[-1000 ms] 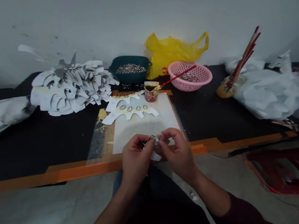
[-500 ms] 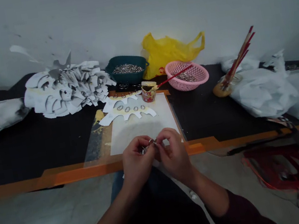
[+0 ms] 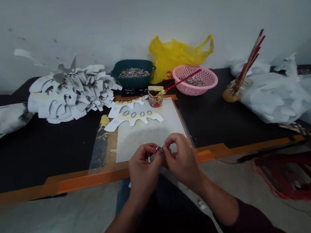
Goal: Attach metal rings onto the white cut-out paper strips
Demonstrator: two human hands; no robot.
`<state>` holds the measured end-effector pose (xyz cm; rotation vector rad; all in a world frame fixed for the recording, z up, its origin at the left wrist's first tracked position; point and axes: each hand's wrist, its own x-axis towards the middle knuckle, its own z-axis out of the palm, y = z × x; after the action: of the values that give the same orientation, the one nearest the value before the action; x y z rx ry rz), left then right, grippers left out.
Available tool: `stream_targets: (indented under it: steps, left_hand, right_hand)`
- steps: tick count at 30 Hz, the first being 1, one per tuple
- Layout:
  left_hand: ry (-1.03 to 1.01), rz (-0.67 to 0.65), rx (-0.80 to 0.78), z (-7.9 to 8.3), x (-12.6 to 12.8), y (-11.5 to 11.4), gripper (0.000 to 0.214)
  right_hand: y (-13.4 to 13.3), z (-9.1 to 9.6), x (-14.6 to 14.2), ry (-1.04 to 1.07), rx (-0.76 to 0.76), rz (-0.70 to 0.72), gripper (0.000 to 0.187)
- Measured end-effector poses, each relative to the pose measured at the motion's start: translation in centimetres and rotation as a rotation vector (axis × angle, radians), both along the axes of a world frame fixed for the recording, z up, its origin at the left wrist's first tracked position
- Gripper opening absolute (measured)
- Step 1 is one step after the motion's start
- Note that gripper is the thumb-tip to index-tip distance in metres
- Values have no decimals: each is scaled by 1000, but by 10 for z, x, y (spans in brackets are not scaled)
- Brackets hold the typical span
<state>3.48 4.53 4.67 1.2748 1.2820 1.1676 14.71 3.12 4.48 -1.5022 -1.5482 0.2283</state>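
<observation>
**Held item:** small metal ring (image 3: 157,148), partly hidden by the fingertips.
**Position:** between both hands, above the near edge of a white paper sheet (image 3: 146,134), not touching it.
**Long axis:** cannot be told; the visible metal runs slightly aslant across the gap between the hands, its far end pointing forward and toward the right hand.
**Left hand (image 3: 144,176):** fingers (image 3: 150,148) curled and pinching the ring's left side.
**Right hand (image 3: 182,159):** fingers (image 3: 170,140) curled and pinching its right side.
**Nearer hand:** neither clearly; both touch it.
**Beyond:** ringed paper cutout (image 3: 132,118) and paste tin (image 3: 155,98) on the black worktop (image 3: 46,160).
</observation>
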Motion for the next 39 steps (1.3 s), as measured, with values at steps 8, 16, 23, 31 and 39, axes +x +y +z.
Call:
stream_targets:
  steps: [8,16,23,31,39]
  left_hand:
    - [-32,-25,-35,2,-3,2,11]
    - [-43,-357,-254,34,-36,35,19]
    - [326,-558,76,43,-50,74,23]
    - [751,40,922,-19,-24,10,11]
    - [499,-238,673,-27,-30,-1,16]
  right_hand:
    - [5,8,10,32,-180,129,20]
    - [20,38,13,8,-281,343,9]
    - [27,24,7,789,-711,383,8]
    - [-14,-10,2,1060,-555,74,11]
    - [-19,-13,6,1170,-566,113,11]
